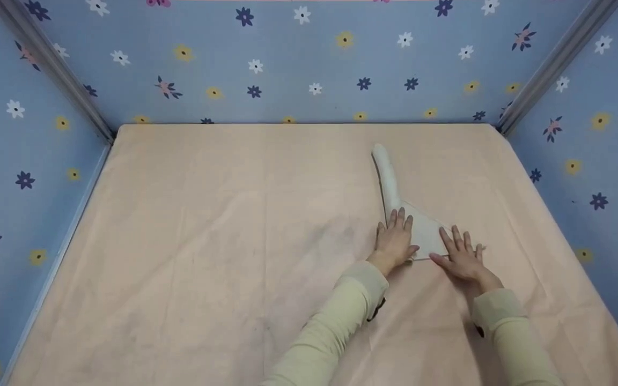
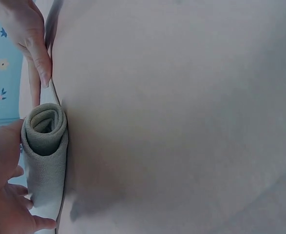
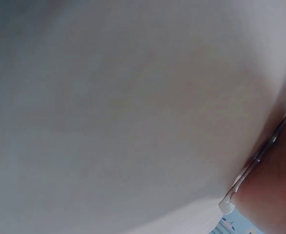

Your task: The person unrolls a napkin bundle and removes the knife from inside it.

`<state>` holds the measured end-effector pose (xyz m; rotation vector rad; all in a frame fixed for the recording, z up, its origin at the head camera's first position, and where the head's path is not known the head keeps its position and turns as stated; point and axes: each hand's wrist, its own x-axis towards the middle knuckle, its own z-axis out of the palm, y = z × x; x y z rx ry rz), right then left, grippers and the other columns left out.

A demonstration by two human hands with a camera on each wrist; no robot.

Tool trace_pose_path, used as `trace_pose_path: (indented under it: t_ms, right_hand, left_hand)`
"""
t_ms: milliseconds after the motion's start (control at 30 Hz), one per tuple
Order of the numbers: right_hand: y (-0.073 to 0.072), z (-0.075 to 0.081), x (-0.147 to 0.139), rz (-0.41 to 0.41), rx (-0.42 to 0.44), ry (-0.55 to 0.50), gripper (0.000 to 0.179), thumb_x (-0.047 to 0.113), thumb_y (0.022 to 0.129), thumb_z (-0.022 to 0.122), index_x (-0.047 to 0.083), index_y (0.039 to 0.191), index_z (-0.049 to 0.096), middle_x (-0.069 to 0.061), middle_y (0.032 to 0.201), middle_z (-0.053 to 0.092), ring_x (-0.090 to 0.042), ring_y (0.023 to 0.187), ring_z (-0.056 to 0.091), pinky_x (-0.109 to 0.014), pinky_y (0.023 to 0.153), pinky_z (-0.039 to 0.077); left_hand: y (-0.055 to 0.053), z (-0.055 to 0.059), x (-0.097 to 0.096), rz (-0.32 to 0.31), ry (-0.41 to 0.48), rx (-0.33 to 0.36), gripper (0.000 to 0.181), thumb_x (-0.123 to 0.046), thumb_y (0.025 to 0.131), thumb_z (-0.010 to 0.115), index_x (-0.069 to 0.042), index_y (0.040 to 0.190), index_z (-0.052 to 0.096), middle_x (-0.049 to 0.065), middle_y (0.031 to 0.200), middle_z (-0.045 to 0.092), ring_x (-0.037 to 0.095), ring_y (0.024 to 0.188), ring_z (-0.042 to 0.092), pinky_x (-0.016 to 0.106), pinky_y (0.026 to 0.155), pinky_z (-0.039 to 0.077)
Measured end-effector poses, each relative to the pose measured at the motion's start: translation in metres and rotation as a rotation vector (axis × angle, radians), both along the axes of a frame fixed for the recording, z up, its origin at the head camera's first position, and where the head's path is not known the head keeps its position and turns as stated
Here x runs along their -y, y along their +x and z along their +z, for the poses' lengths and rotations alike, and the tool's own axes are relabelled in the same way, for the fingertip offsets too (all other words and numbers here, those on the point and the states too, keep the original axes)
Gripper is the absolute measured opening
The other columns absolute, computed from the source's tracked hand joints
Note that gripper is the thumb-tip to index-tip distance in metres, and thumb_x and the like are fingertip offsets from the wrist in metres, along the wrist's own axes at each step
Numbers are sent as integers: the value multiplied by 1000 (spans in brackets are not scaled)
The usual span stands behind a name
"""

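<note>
A pale grey-green cloth (image 1: pixel 426 233) lies at the right of the table, partly rolled. Its long roll (image 1: pixel 387 174) points away from the person, and a flat, roughly triangular part spreads to the right. My left hand (image 1: pixel 392 244) rests on the near part of the roll, fingers stretched forward. With fingers spread, my right hand (image 1: pixel 464 261) presses on the flat part's right corner. The left wrist view shows the spiral end of the roll (image 2: pixel 45 170) beside the left hand. In the right wrist view, the cloth's thin edge (image 3: pixel 226 205) runs along the right hand.
A peach tablecloth (image 1: pixel 207 241) with faint creases covers the table. Blue panels with printed flowers (image 1: pixel 309 64) enclose the back and both sides, with grey metal posts (image 1: pixel 59 69) at the rear corners.
</note>
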<state>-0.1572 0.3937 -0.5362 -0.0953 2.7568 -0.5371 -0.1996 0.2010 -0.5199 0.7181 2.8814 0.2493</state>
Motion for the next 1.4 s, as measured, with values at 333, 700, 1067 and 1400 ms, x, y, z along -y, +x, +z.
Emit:
trace_pose_path:
  t_ms: [333, 700, 1067, 1400]
  right_hand:
    - [1, 2, 0, -1, 1, -6, 76, 51, 90, 37, 8, 142, 2, -25, 143, -12, -45, 126, -17, -61, 92, -17]
    - [2, 0, 0, -1, -7, -12, 76, 50, 90, 38, 8, 142, 2, -25, 143, -11, -45, 126, -18, -62, 92, -16]
    - [1, 0, -1, 2, -6, -15, 77, 50, 90, 39, 8, 143, 2, -25, 143, -12, -45, 126, -18, -62, 91, -17]
    - [2, 0, -1, 3, 0, -23, 76, 50, 90, 38, 10, 143, 1, -23, 143, -14, -44, 126, -19, -60, 91, -19]
  left_hand:
    - [0, -1, -4, 24, -6, 11, 72, -51, 86, 46, -15, 142, 20, 5, 148, 8, 21, 134, 4, 44, 102, 23]
    - [-1, -2, -7, 35, -25, 22, 74, -52, 84, 48, -15, 142, 21, 5, 148, 7, 20, 134, 3, 44, 103, 21]
    - [-1, -4, -3, 33, -16, 31, 75, -53, 84, 48, -16, 142, 20, 4, 149, 3, 20, 134, 0, 46, 102, 21]
    - [-1, -9, 2, 33, 7, 38, 75, -53, 84, 48, -17, 143, 19, 4, 149, 1, 20, 134, -1, 45, 102, 20]
